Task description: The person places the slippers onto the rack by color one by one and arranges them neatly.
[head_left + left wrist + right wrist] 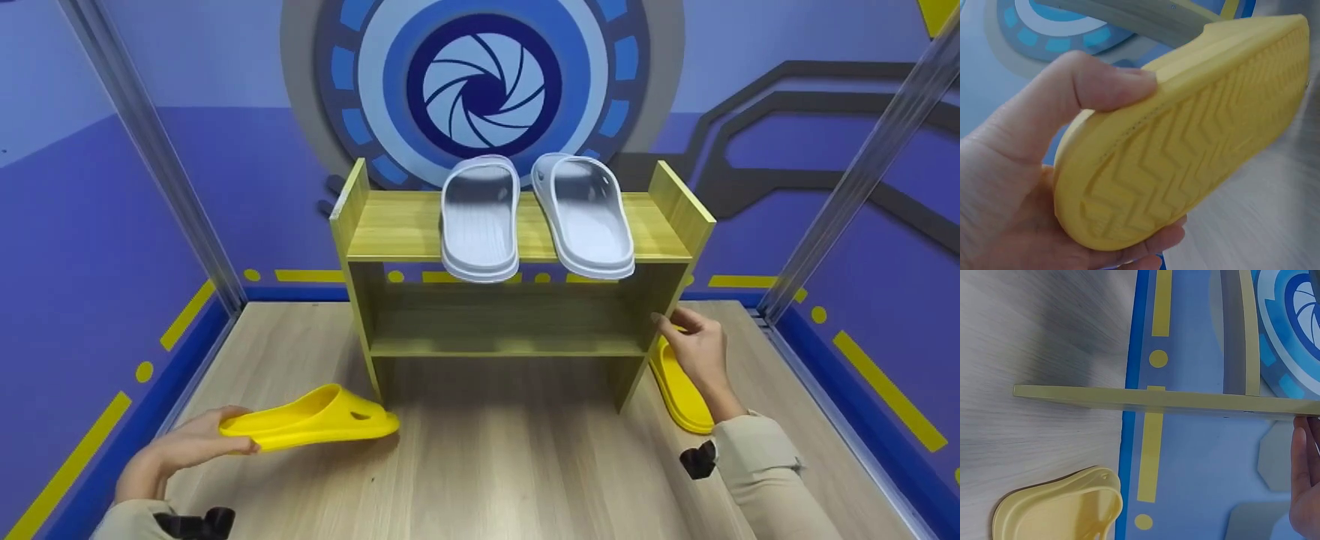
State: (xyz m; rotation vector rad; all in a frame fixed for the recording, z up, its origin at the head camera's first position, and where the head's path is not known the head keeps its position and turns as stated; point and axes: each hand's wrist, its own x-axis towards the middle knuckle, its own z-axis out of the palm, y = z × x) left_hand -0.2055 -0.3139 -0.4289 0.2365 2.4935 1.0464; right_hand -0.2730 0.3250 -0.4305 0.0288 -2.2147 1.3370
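Note:
My left hand (191,442) grips a yellow slipper (322,424) by its heel, with the thumb along one side of the sole and the fingers on the other. Its toe points right, and the zigzag tread of the sole faces the left wrist camera. On the right, the fingertips of my right hand (697,349) are right at the outer side of the wooden shoe rack (510,352), at its right side panel. A second yellow slipper (681,390) lies on the table beside the rack, partly hidden behind this hand.
Two pale grey slippers (480,225) sit side by side on the rack's top shelf, heels jutting over the front edge. The rack stands on a wood-grain table (495,465). Blue patterned walls (225,150) and metal posts (161,150) surround the table.

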